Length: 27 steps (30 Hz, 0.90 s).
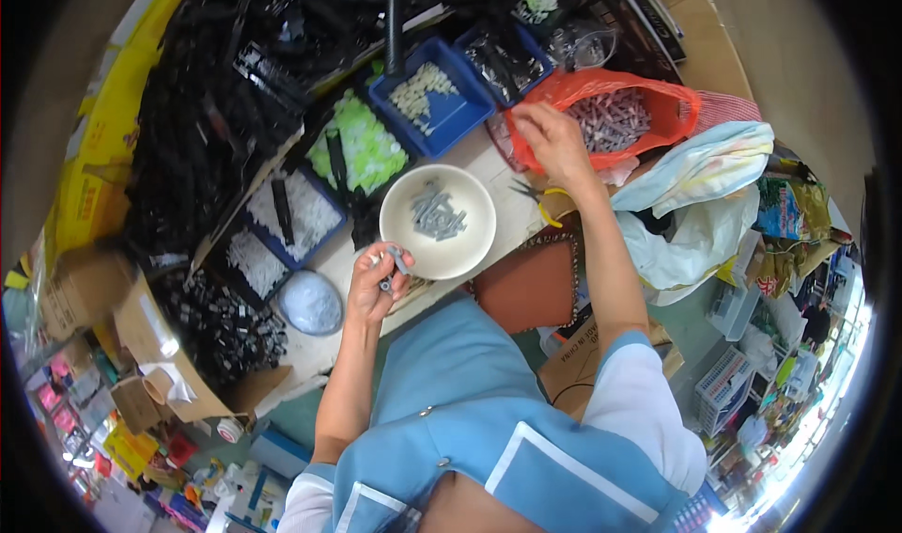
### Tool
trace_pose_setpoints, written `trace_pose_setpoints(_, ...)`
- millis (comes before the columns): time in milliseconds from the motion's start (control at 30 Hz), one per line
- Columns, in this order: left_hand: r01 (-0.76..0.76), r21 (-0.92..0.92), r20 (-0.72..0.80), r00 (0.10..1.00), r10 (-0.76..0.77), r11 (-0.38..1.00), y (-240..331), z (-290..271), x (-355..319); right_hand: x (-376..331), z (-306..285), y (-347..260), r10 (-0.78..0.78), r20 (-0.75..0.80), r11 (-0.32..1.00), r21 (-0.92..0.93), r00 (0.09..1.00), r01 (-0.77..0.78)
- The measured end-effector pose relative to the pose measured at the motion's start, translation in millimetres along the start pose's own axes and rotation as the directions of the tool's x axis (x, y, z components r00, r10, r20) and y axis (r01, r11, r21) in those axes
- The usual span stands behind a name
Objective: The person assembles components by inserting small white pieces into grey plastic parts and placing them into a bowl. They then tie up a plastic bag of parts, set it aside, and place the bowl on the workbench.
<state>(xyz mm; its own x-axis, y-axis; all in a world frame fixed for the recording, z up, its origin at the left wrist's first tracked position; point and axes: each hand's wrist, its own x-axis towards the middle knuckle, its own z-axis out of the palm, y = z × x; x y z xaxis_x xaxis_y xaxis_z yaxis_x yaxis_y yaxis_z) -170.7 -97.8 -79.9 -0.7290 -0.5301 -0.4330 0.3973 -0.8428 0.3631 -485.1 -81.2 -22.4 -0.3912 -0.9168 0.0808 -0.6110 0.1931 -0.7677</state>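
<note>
While the whitish worktop [508, 221] has its near edge just below the bowl, the red plastic bag [554, 89] gapes at the R, full of greyish pcs [611, 119], w/ the R hand [559, 148] at its L rim, fingers bent, can't tell if holding any. Cream bowl [481, 190] has much of its bottom bare, w/ open tabletop btwn it & the yellow-handled pliers [556, 193] to its R. Short, slim, matte grey tubes [438, 215] lie loose & crisscrossed mid-bowl, a few more poking from the L hand [367, 290], closed round them by the lower-L rim.
</note>
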Motion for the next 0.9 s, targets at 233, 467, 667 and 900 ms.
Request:
trace_pose_setpoints(233, 0.057, -0.017, 0.029, 0.998, -0.056, 0.998, 11.6, 28.3, 26.8, 102.7, -46.8, 85.0, -0.175, -0.260, 0.941, -0.328, 0.950, 0.084)
trace_pose_setpoints(467, 0.090, 0.004, 0.000, 0.996, -0.090, 0.996, 20.0, 32.8, 46.3, 172.7, -25.3, 140.7, -0.116, -0.045, 0.637, -0.770, 0.992, 0.040)
trace_pose_setpoints(667, 0.093, -0.038, -0.043, 0.995, -0.095, 0.995, 20.8, 33.2, 57.3, 194.9, -9.8, 142.4, -0.038, 0.001, 0.521, -0.853, 0.999, 0.021)
trace_pose_setpoints(900, 0.097, -0.047, -0.046, 0.994, -0.099, 0.994, 20.0, 29.1, 63.8, 207.1, 0.5, 145.1, -0.052, 0.028, 0.506, -0.861, 0.998, 0.050)
